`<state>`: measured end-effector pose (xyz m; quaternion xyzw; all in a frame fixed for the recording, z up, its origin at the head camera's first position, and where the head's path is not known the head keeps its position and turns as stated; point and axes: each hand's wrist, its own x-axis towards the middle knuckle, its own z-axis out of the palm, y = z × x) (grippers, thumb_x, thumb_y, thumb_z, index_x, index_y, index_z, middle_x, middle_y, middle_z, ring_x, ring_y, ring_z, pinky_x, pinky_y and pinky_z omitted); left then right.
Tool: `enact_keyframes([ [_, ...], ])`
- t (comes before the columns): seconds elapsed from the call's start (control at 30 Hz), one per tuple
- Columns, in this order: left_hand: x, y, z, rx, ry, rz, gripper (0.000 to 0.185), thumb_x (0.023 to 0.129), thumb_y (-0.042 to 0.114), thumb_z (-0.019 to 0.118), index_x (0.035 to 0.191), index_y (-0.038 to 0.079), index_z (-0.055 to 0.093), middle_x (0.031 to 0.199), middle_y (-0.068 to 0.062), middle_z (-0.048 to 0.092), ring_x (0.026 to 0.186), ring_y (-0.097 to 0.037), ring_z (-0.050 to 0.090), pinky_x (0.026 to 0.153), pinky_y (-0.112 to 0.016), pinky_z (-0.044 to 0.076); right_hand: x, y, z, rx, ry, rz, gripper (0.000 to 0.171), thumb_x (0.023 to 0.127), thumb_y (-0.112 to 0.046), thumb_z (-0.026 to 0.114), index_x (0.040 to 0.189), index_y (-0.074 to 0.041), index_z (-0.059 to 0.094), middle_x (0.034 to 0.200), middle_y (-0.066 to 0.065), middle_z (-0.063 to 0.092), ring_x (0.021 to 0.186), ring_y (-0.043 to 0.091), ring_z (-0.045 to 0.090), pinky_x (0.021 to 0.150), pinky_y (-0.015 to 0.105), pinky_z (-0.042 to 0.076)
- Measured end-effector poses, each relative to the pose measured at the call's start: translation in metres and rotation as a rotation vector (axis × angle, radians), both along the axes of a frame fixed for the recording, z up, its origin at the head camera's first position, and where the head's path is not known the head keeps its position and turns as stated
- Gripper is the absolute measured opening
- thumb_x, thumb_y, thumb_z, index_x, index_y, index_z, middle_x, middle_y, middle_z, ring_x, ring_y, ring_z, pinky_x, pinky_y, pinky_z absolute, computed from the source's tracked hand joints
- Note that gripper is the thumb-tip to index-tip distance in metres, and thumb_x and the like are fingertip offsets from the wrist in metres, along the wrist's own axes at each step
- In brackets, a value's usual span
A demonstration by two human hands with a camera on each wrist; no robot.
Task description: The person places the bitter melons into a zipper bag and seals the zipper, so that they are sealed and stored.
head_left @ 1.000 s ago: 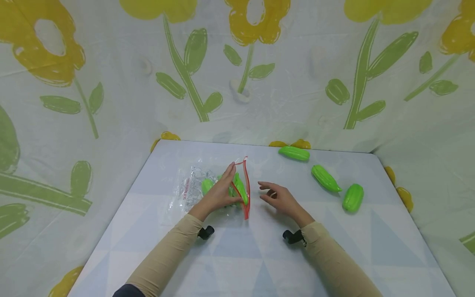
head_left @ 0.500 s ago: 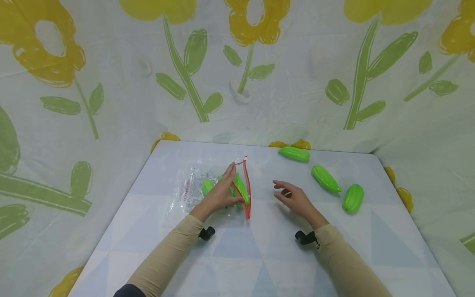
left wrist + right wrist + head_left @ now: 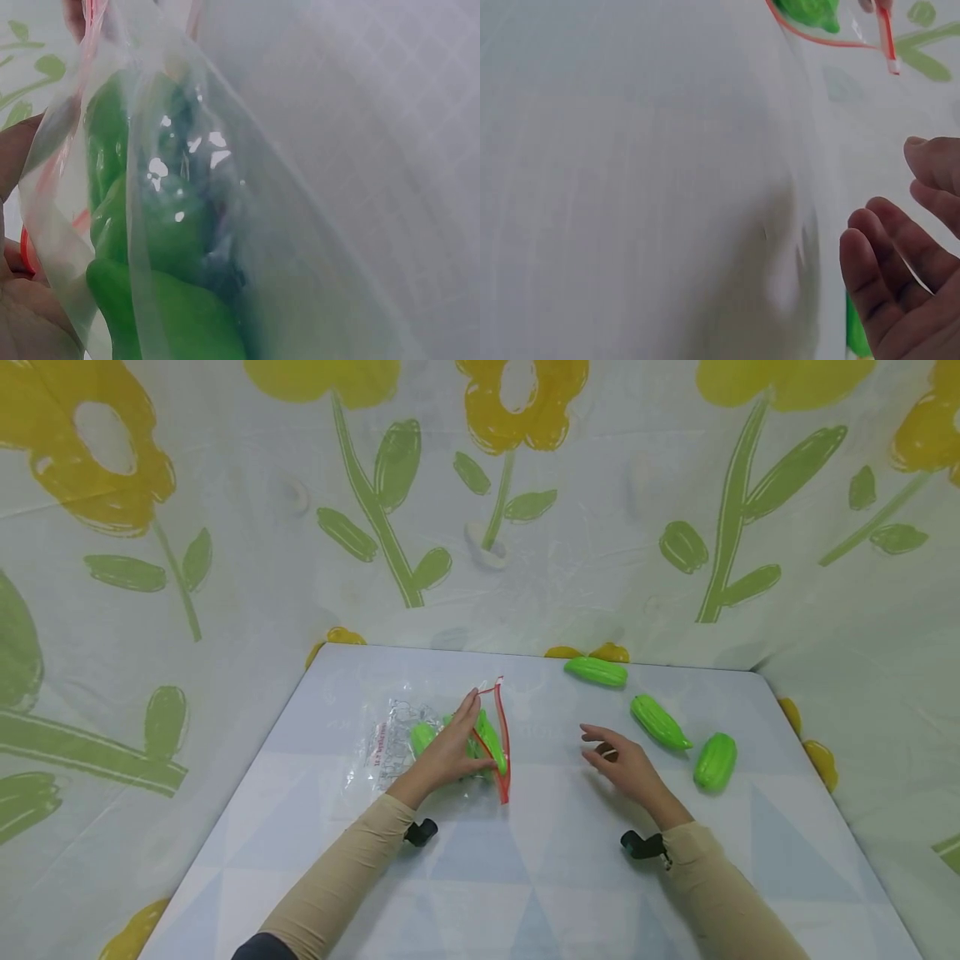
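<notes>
left grip (image 3: 450, 752) pinching, right grip (image 3: 626, 764) loose — apart

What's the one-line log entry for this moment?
left hand: holds zip bag mouth open | bag: green toys inside | right hand: empty, near loose green toys | table

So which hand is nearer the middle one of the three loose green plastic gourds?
Right. The right hand hovers empty just left of that middle green plastic gourd; the left hand holds the clear red-rimmed zip bag, farther left.
</notes>
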<state>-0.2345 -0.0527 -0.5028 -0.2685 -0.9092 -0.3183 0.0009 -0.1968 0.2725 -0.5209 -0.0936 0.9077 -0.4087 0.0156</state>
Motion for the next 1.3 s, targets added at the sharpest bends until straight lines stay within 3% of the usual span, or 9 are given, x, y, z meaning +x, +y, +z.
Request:
enact_keyframes([
  [0.33,0.001,0.0,0.001,-0.009,0.001,-0.001,0.116,0.068,0.04,0.081,0.15,0.009,0.004,0.157,-0.002,-0.002,0.141,-0.019,0.013,0.108,-0.038,0.03,0.004,0.023,-0.002,0.0,0.025,-0.035,0.048,0.091,-0.034,0.058,0.137,-0.025,0.046,0.123,0.005,0.058,0.096,0.019,0.06,0.077,0.033,0.053],
  [0.6,0.0,-0.001,-0.001,-0.006,0.008,-0.01,0.116,0.069,0.041,0.08,0.15,0.007,0.005,0.157,0.0,-0.004,0.141,-0.021,0.014,0.108,-0.039,0.031,0.007,0.038,0.002,0.01,0.036,-0.059,0.049,0.092,-0.034,0.056,0.138,-0.019,0.046,0.123,0.009,0.058,0.096,0.022,0.06,0.075,0.034,0.053],
  [0.93,0.0,0.0,-0.003,-0.007,0.017,-0.007,0.115,0.068,0.041,0.081,0.149,0.004,0.008,0.157,0.0,-0.003,0.14,-0.021,0.016,0.107,-0.039,0.032,0.006,0.058,0.004,0.021,0.109,-0.114,0.046,0.093,-0.03,0.057,0.135,-0.012,0.049,0.12,0.013,0.059,0.093,0.024,0.06,0.071,0.022,0.052],
  [1.1,0.0,0.0,-0.003,-0.009,0.018,-0.003,0.116,0.068,0.042,0.081,0.15,0.008,0.006,0.157,0.001,-0.003,0.14,-0.021,0.016,0.107,-0.039,0.032,0.006,0.067,0.005,0.031,0.178,-0.143,0.042,0.092,-0.026,0.059,0.131,-0.01,0.053,0.116,0.013,0.061,0.091,0.017,0.059,0.07,0.013,0.048],
  [1.3,0.0,0.0,-0.003,-0.014,0.038,-0.003,0.116,0.068,0.043,0.081,0.15,0.007,0.007,0.157,-0.005,0.001,0.14,-0.021,0.016,0.107,-0.039,0.032,0.005,0.079,0.005,0.045,0.225,-0.187,0.04,0.091,-0.02,0.061,0.129,-0.009,0.054,0.116,0.014,0.06,0.094,0.023,0.059,0.071,0.008,0.044],
])
